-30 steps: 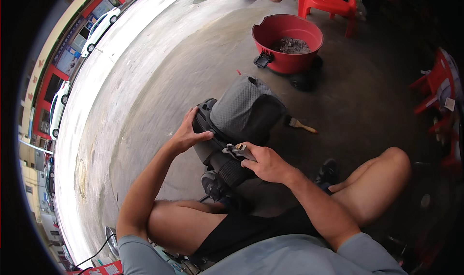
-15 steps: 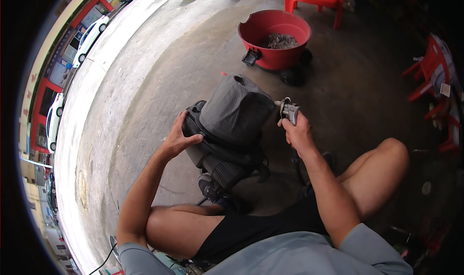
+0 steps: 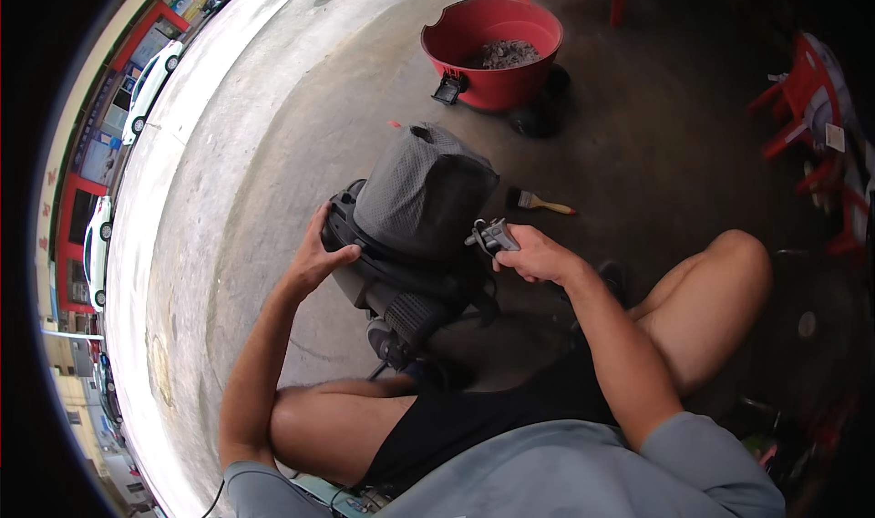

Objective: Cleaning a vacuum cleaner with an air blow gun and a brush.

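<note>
- We're gripping metal air gun (image 3: 497, 235) in R hand (image 3: 540, 256), fingers wrapped round it, nozzle (image 3: 472, 239) pointing twd vac head (image 3: 415, 261).
- We're holding vac head's black rim (image 3: 344, 219) w/ L hand (image 3: 316, 261), thumb spread from fingers.
- Vac head's sitting before us, nr shoe (image 3: 386, 343); brush (image 3: 542, 204) lying to R, red tub (image 3: 506, 86) standing beyond.

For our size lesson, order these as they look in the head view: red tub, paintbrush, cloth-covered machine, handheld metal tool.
1. Cloth-covered machine
2. Red tub
Unranked: paintbrush and metal tool look similar; the right hand partly hides the tool.
</note>
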Action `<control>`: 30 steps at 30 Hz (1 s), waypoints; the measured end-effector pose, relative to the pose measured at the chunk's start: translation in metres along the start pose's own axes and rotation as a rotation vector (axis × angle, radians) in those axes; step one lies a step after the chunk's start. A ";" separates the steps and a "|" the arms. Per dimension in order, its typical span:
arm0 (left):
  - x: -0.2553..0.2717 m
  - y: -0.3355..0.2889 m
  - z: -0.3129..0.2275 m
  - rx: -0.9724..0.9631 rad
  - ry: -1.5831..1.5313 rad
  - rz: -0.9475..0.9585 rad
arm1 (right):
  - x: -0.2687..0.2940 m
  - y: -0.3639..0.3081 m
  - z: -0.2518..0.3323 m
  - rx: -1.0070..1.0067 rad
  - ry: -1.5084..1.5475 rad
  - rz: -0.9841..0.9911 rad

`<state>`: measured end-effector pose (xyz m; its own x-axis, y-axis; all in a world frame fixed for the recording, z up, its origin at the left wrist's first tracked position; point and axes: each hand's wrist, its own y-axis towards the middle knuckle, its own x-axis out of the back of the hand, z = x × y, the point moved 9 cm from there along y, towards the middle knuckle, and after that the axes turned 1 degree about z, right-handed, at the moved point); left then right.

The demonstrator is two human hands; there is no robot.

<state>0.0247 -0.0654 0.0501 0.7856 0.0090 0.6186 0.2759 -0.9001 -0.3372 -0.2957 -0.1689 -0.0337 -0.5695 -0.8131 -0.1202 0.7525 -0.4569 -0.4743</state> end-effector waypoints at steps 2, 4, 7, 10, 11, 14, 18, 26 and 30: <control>-0.001 0.000 -0.004 0.007 0.010 0.002 | 0.009 0.009 0.001 0.152 -0.215 -0.204; -0.005 0.003 -0.010 0.003 0.019 0.009 | 0.035 0.023 -0.020 0.359 -0.322 -0.395; -0.003 -0.001 0.000 0.017 -0.003 0.005 | 0.000 0.004 -0.015 -0.043 -0.112 -0.027; 0.001 0.000 0.006 -0.010 -0.003 -0.012 | -0.012 0.010 -0.021 -0.007 0.052 0.023; 0.002 0.001 0.008 -0.001 0.003 -0.011 | -0.005 0.009 -0.025 -0.059 0.030 -0.013; -0.002 0.004 0.006 0.013 0.017 -0.005 | 0.034 0.016 -0.056 -0.058 -0.020 -0.387; -0.004 0.001 0.000 0.052 0.016 0.009 | 0.029 0.030 -0.100 -0.204 -0.036 -0.337; -0.004 0.003 -0.003 0.045 0.035 0.005 | 0.042 0.043 -0.090 -0.053 -0.241 -0.451; 0.001 -0.003 0.003 0.028 0.014 0.001 | 0.024 0.036 -0.074 -0.135 -0.307 -0.383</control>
<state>0.0259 -0.0612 0.0496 0.7782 0.0019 0.6280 0.2909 -0.8874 -0.3577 -0.3070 -0.1783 -0.1182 -0.6574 -0.6743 0.3363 0.4479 -0.7087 -0.5452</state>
